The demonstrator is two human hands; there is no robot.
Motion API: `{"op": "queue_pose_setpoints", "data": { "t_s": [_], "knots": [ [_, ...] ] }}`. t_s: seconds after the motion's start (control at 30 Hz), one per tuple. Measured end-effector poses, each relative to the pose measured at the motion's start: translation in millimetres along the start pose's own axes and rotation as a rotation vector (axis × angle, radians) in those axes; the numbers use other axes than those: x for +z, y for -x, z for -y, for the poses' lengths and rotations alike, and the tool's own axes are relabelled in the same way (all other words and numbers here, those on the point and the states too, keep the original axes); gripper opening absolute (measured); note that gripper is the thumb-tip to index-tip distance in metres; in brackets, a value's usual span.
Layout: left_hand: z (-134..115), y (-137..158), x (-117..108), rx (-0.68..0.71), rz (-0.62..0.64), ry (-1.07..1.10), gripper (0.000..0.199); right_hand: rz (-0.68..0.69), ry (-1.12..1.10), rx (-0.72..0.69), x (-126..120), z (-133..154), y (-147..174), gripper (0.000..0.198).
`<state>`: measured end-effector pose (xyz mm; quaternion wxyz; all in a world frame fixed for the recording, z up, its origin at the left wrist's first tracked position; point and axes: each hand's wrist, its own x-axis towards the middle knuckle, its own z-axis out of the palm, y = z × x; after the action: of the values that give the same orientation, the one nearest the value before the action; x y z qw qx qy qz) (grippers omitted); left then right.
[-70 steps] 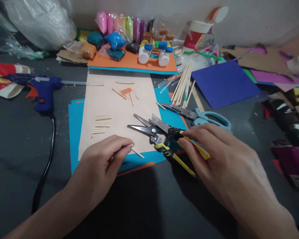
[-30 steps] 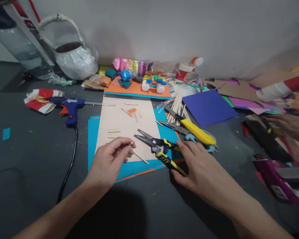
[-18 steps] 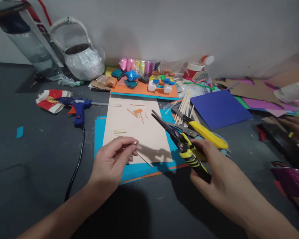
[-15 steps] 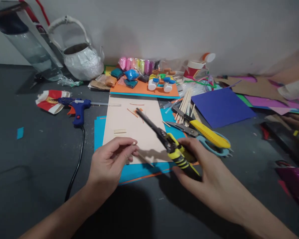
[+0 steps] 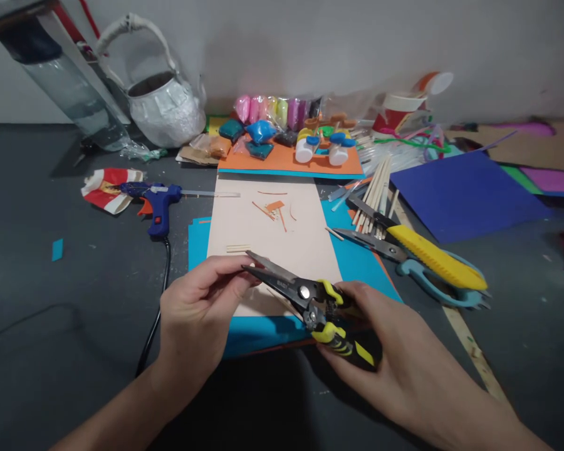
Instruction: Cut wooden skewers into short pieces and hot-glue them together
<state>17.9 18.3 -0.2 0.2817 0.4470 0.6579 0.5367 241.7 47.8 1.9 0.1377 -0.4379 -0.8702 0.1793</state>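
My left hand pinches a thin wooden stick between thumb and fingertips, and most of it passes behind the shears. In my right hand are black and yellow shears, their blades parted and pointing left. The blade tips lie at the left fingertips, around the stick's near end; whether they touch it I cannot tell. Under both hands is a cream sheet on top of blue paper. Short cut sticks lie on the cream sheet, just beyond my left hand, with orange paper scraps farther back.
A blue glue gun with its cord lies left. Scissors, a yellow cutter, wooden sticks and dark blue paper are at right. Behind stand clay packets, a silver pot and a bottle.
The shears have swung left and down, and their blades have opened at the left fingertips. My left hand still pinches the stick. The view has shifted, and the other person's arm at right has left it.
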Motion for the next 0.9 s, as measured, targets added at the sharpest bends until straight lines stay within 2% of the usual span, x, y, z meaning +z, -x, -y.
{"op": "queue_pose_setpoints", "data": {
  "t_s": [0.23, 0.47, 0.57, 0.77, 0.9],
  "knots": [
    [-1.4, -1.5, -3.2, 0.033, 0.044, -0.16, 0.017, 0.022, -0.024, -0.022, -1.9, 1.7, -0.5, 0.036],
    [3.3, -1.3, -4.6, 0.187, 0.036, -0.246, 0.022, 0.024, 0.036, -0.08, -1.1, -2.0, 4.0, 0.025],
    [2.9, -1.1, -2.4, 0.203, 0.024, -0.201, 0.021, 0.023, 0.062, -0.097, -1.6, -4.1, 6.3, 0.022],
    [-1.8, -2.2, 0.9, 0.052, 0.056, 0.017, 0.021, 0.061, -0.036, 0.021, -5.0, -1.8, 2.1, 0.028],
    [-1.6, -2.4, 0.7, 0.118, 0.105, 0.025, 0.029, 0.066, -0.032, 0.02, -4.6, -1.4, 2.2, 0.033]
  ]
}}
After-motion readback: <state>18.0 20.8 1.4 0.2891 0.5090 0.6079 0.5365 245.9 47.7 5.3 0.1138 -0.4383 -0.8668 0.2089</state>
